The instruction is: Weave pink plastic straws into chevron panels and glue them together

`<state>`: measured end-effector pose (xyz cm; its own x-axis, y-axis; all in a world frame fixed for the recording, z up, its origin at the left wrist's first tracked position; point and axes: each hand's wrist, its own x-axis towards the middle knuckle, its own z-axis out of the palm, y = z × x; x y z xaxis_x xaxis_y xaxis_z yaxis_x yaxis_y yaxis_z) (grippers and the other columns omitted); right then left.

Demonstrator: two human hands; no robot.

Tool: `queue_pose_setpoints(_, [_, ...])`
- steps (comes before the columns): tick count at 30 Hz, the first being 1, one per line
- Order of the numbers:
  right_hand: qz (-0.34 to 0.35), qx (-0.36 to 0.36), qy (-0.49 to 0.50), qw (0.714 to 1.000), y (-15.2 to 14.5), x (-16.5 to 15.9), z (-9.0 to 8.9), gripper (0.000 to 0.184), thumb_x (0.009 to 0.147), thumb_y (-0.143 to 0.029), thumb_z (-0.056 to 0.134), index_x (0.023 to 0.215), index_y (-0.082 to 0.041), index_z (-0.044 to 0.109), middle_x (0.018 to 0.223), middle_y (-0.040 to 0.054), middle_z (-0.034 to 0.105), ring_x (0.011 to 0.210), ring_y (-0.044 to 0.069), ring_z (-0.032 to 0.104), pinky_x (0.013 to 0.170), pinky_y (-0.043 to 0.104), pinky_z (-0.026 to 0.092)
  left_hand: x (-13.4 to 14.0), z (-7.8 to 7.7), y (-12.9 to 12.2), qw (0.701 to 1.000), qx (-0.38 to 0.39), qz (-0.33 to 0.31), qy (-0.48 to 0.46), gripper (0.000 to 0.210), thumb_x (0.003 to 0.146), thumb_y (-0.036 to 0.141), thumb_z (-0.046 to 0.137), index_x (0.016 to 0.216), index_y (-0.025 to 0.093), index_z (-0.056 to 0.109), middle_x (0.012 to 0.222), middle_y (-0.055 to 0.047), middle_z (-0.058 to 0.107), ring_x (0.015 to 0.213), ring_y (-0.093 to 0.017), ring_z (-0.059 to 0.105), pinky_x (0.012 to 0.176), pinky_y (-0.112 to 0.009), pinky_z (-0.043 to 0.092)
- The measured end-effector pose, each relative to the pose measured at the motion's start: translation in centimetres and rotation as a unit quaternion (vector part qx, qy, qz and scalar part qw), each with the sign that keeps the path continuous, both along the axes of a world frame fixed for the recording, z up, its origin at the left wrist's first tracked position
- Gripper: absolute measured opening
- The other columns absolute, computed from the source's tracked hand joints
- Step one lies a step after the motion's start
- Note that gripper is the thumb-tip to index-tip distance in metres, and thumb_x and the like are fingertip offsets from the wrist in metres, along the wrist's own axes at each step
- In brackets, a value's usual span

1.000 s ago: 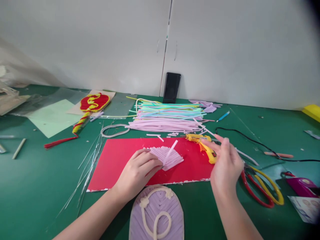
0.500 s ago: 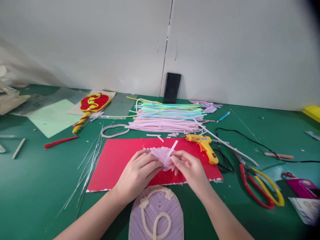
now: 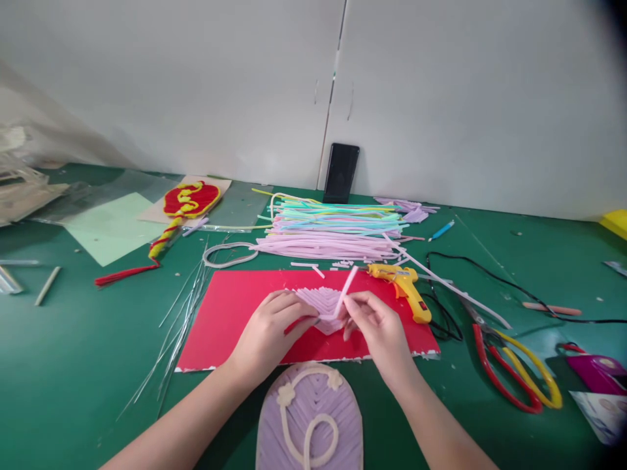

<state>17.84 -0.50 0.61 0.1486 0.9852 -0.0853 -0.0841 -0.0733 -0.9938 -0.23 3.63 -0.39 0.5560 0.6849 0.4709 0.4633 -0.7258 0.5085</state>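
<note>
A bent pink pipe cleaner [image 3: 346,292] is pinched by both hands above a pink panel of chevron-laid pipe cleaners [image 3: 321,299]. My left hand [image 3: 277,326] grips its left end between thumb and fingers, over the panel's left side. With thumb and forefinger closed, my right hand [image 3: 372,323] holds it near the bend, and the free end sticks up. Beneath the panel lies a red board [image 3: 235,320] with a ragged white front edge. Nearer me is an oval purple piece [image 3: 274,424] decorated with a cream loop and small flowers.
A yellow glue gun [image 3: 406,290] lies at the board's right, scissors [image 3: 509,365] beyond it. Bundled coloured pipe cleaners [image 3: 333,238] sit behind the board, before a leaning phone [image 3: 341,173]. Thin wires [image 3: 183,323] and a red-yellow fan [image 3: 191,199] lie left.
The pink pipe cleaner's free end now stands higher and further right, with a clear bend above the panel. My right hand has shifted slightly right. The whole view has moved a little.
</note>
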Motion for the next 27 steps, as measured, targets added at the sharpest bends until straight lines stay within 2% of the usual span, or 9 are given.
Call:
queue_pose_setpoints(7, [0.086, -0.044, -0.037, 0.995, -0.6, -0.6, -0.5, 0.027, 0.079, -0.042, 0.057, 0.078, -0.016, 0.057, 0.066, 0.0031, 0.061, 0.057, 0.013, 0.058, 0.044, 0.022, 0.046, 0.0, 0.5, -0.5, 0.998, 0.057, -0.027, 0.029, 0.013, 0.085, 0.017, 0.051, 0.091, 0.021, 0.061, 0.087, 0.000, 0.068, 0.081, -0.012, 0.059, 0.089, -0.031, 0.039])
queue_pose_setpoints(14, [0.038, -0.047, -0.059, 0.996, -0.4, 0.1, -0.2, 0.030, 0.078, -0.044, 0.057, 0.069, -0.016, 0.053, 0.059, 0.0002, 0.060, 0.044, 0.010, 0.053, 0.044, 0.022, 0.044, -1.0, 0.7, 0.3, 0.989, 0.120, -0.037, 0.079, 0.018, 0.085, 0.012, 0.048, 0.096, 0.021, 0.060, 0.090, 0.000, 0.067, 0.084, -0.011, 0.059, 0.094, -0.033, 0.036])
queue_pose_setpoints(18, [0.019, -0.038, -0.063, 0.997, -0.3, 0.6, 0.4, 0.030, 0.078, -0.043, 0.058, 0.066, -0.016, 0.053, 0.058, 0.0007, 0.059, 0.045, 0.010, 0.054, 0.045, 0.022, 0.045, -1.3, 0.6, 0.7, 0.991, 0.125, -0.005, 0.048, 0.015, 0.084, 0.013, 0.052, 0.092, 0.021, 0.061, 0.084, 0.002, 0.068, 0.078, -0.011, 0.059, 0.091, -0.032, 0.038])
queue_pose_setpoints(21, [-0.023, -0.028, -0.021, 0.999, -0.2, 0.6, 0.5, 0.030, 0.078, -0.044, 0.058, 0.067, -0.017, 0.052, 0.055, -0.0001, 0.058, 0.043, 0.010, 0.052, 0.041, 0.022, 0.044, -1.2, 0.8, 0.7, 0.995, 0.067, 0.054, -0.043, 0.008, 0.082, 0.019, 0.055, 0.081, 0.020, 0.063, 0.075, 0.001, 0.068, 0.072, -0.012, 0.060, 0.086, -0.032, 0.042])
queue_pose_setpoints(23, [-0.045, -0.021, 0.030, 0.998, -0.2, 0.5, 0.5, 0.030, 0.078, -0.045, 0.057, 0.068, -0.018, 0.051, 0.052, -0.0017, 0.057, 0.039, 0.009, 0.050, 0.037, 0.020, 0.042, -1.2, 1.0, 0.8, 0.986, -0.030, 0.116, -0.117, 0.015, 0.084, 0.023, 0.051, 0.075, 0.019, 0.062, 0.073, 0.000, 0.067, 0.071, -0.013, 0.060, 0.081, -0.030, 0.046])
queue_pose_setpoints(25, [-0.009, -0.028, 0.078, 0.997, -0.4, 0.3, 0.6, 0.031, 0.078, -0.046, 0.056, 0.067, -0.018, 0.050, 0.049, -0.0033, 0.055, 0.035, 0.008, 0.047, 0.033, 0.018, 0.038, -1.1, 1.2, 0.8, 0.960, -0.145, 0.150, -0.189, 0.021, 0.085, 0.029, 0.048, 0.075, 0.018, 0.062, 0.074, -0.002, 0.067, 0.072, -0.014, 0.062, 0.074, -0.029, 0.049])
queue_pose_setpoints(27, [0.086, -0.051, 0.108, 0.989, -0.8, 0.0, 0.7, 0.032, 0.078, -0.047, 0.056, 0.066, -0.018, 0.050, 0.045, -0.0037, 0.055, 0.032, 0.007, 0.044, 0.031, 0.017, 0.034, -0.7, 1.2, 0.7, 0.930, -0.245, 0.118, -0.246, 0.021, 0.084, 0.032, 0.050, 0.081, 0.017, 0.064, 0.078, -0.004, 0.068, 0.075, -0.016, 0.063, 0.072, -0.028, 0.051])
